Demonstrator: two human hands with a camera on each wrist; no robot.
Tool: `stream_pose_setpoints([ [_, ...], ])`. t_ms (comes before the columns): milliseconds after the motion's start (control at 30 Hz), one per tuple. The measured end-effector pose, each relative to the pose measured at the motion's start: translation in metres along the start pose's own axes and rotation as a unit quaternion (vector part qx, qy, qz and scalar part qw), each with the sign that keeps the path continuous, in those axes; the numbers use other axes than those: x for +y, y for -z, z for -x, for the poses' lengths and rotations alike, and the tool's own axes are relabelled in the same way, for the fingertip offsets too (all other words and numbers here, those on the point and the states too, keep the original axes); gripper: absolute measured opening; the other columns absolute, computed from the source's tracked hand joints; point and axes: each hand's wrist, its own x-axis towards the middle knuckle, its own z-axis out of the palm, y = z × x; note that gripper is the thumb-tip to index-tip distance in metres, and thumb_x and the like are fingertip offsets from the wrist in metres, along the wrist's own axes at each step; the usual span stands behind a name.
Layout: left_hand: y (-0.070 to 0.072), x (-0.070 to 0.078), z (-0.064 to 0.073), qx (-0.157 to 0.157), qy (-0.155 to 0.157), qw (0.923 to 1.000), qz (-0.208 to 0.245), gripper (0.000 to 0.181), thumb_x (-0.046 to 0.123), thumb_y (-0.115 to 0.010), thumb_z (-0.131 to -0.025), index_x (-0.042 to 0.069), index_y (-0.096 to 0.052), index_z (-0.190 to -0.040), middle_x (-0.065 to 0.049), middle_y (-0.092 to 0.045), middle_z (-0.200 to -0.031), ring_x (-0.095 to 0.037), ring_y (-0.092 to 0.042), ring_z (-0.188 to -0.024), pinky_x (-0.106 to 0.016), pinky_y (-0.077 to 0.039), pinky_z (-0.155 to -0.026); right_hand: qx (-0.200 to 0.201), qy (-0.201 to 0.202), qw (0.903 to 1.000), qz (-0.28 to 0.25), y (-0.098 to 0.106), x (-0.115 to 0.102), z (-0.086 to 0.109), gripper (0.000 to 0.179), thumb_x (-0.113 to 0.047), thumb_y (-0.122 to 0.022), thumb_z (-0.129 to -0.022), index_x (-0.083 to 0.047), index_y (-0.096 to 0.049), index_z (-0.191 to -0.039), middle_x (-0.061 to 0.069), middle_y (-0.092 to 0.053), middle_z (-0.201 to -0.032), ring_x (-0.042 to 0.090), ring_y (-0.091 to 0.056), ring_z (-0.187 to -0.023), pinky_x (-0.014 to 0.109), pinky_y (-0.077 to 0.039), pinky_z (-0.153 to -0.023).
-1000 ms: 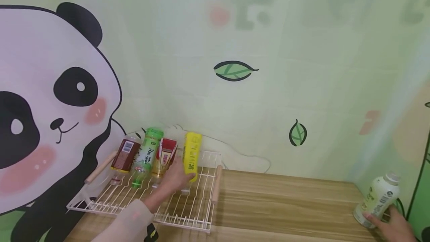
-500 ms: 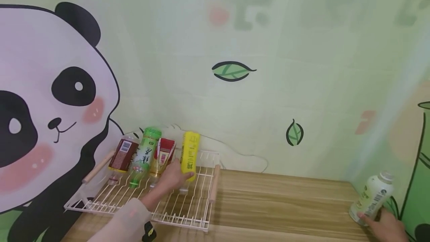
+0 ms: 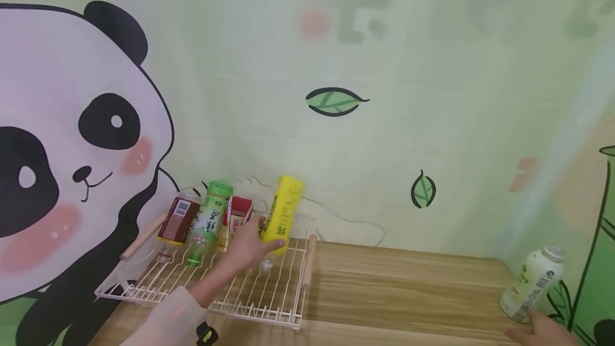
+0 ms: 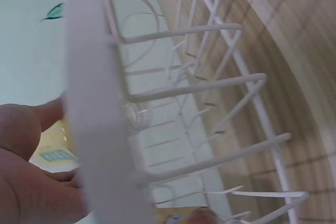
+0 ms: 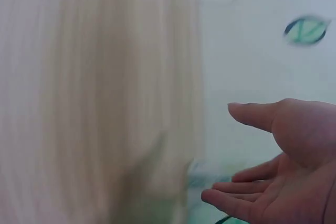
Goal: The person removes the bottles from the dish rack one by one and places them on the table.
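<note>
Our left hand [image 3: 247, 247] has its fingers curled round the yellow bottle [image 3: 284, 213], tilted over the right end of the white wire rack [image 3: 269, 303], next to three other bottles [image 3: 206, 220]. Our right hand [image 5: 286, 166] is open, fingers relaxed and a little apart, just beside the pale bottle [image 3: 530, 284] on the wooden table [image 3: 408, 292].

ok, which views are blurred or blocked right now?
Head view: mostly sharp, evenly lit, showing the left hand gripping the yellow bottle. Left wrist view: a defocused white bar of the wire rack crosses the frame. Right wrist view: a pale motion-smeared shape fills the left half; only the open right hand reads clearly.
</note>
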Motion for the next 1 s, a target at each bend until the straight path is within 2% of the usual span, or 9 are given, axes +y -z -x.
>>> stream_pose_setpoints([
  [100, 0.005, 0.009, 0.005, 0.018, -0.03, 0.9994, 0.008, 0.085, 0.039, -0.085, -0.078, 0.004, -0.044, -0.144, -0.013, -0.063, -0.122, -0.022, -0.063, -0.096, -0.035, -0.056, -0.073, 0.01, 0.056, 0.9983, 0.01, 0.006, -0.036, 0.011, 0.092, -0.056, -0.057, -0.095, 0.027, -0.037, -0.129, 0.044, -0.053, -0.118, 0.054, -0.056, -0.106, 0.058, -0.051, -0.083],
  [167, 0.008, 0.015, 0.009, 0.029, -0.048, 0.9984, 0.007, 0.085, 0.038, -0.085, -0.077, 0.005, -0.044, -0.145, -0.013, -0.061, -0.127, -0.023, -0.063, -0.099, -0.035, -0.057, -0.074, 0.023, 0.072, 0.9971, 0.013, 0.011, -0.06, 0.018, 0.092, -0.059, -0.056, -0.094, 0.025, -0.04, -0.129, 0.042, -0.054, -0.12, 0.053, -0.056, -0.107, 0.057, -0.051, -0.082],
  [233, 0.01, 0.022, 0.012, 0.038, -0.065, 0.9971, -0.002, 0.086, 0.037, -0.086, -0.077, 0.006, -0.044, -0.145, -0.013, -0.06, -0.128, -0.022, -0.063, -0.1, -0.034, -0.057, -0.075, 0.054, 0.097, 0.9936, 0.021, 0.016, -0.085, 0.024, 0.096, -0.064, -0.056, -0.091, 0.021, -0.04, -0.133, 0.041, -0.051, -0.126, 0.054, -0.053, -0.112, 0.058, -0.051, -0.083],
  [300, 0.01, 0.03, 0.015, 0.042, -0.084, 0.9955, -0.012, 0.084, 0.034, -0.087, -0.076, 0.007, -0.046, -0.143, -0.011, -0.06, -0.127, -0.021, -0.063, -0.097, -0.031, -0.057, -0.073, 0.096, 0.133, 0.9857, 0.04, 0.02, -0.107, 0.032, 0.098, -0.067, -0.057, -0.088, 0.017, -0.042, -0.135, 0.039, -0.051, -0.129, 0.054, -0.052, -0.115, 0.059, -0.05, -0.083],
  [467, 0.008, 0.05, 0.021, 0.036, -0.13, 0.9908, -0.012, 0.081, 0.026, -0.088, -0.074, 0.006, -0.048, -0.141, -0.009, -0.062, -0.124, -0.016, -0.062, -0.095, -0.025, -0.057, -0.07, 0.194, 0.234, 0.9504, 0.064, 0.028, -0.159, 0.052, 0.093, -0.068, -0.059, -0.086, 0.006, -0.045, -0.14, 0.03, -0.051, -0.135, 0.05, -0.05, -0.12, 0.063, -0.047, -0.088],
  [600, 0.004, 0.067, 0.026, 0.042, -0.176, 0.9819, -0.056, 0.078, 0.025, -0.089, -0.073, 0.008, -0.052, -0.139, -0.004, -0.063, -0.118, -0.013, -0.057, -0.094, -0.022, -0.054, -0.07, 0.241, 0.284, 0.9256, 0.067, 0.036, -0.2, 0.064, 0.089, -0.069, -0.059, -0.086, -0.003, -0.044, -0.144, 0.019, -0.05, -0.141, 0.043, -0.05, -0.125, 0.063, -0.047, -0.092],
  [733, -0.002, 0.083, 0.033, 0.053, -0.222, 0.9667, -0.114, 0.074, 0.025, -0.089, -0.072, 0.011, -0.055, -0.136, 0.001, -0.063, -0.114, -0.013, -0.051, -0.097, -0.024, -0.051, -0.075, 0.26, 0.337, 0.9018, 0.071, 0.036, -0.235, 0.068, 0.089, -0.068, -0.062, -0.084, -0.007, -0.043, -0.147, 0.012, -0.047, -0.144, 0.037, -0.05, -0.128, 0.059, -0.048, -0.094],
  [800, -0.005, 0.09, 0.036, 0.053, -0.244, 0.9588, -0.135, 0.073, 0.025, -0.089, -0.072, 0.011, -0.055, -0.135, 0.002, -0.063, -0.115, -0.013, -0.051, -0.099, -0.025, -0.052, -0.078, 0.268, 0.369, 0.8863, 0.078, 0.032, -0.25, 0.066, 0.089, -0.063, -0.068, -0.083, -0.005, -0.043, -0.146, 0.012, -0.047, -0.144, 0.036, -0.049, -0.128, 0.057, -0.049, -0.095],
  [1000, -0.017, 0.102, 0.042, 0.026, -0.295, 0.938, -0.18, 0.076, 0.028, -0.089, -0.072, 0.012, -0.053, -0.136, 0.002, -0.061, -0.126, -0.014, -0.05, -0.109, -0.026, -0.052, -0.089, 0.29, 0.428, 0.8484, 0.115, 0.017, -0.282, 0.054, 0.093, -0.043, -0.088, -0.072, -0.003, -0.046, -0.145, 0.012, -0.049, -0.143, 0.032, -0.05, -0.127, 0.05, -0.048, -0.1],
])
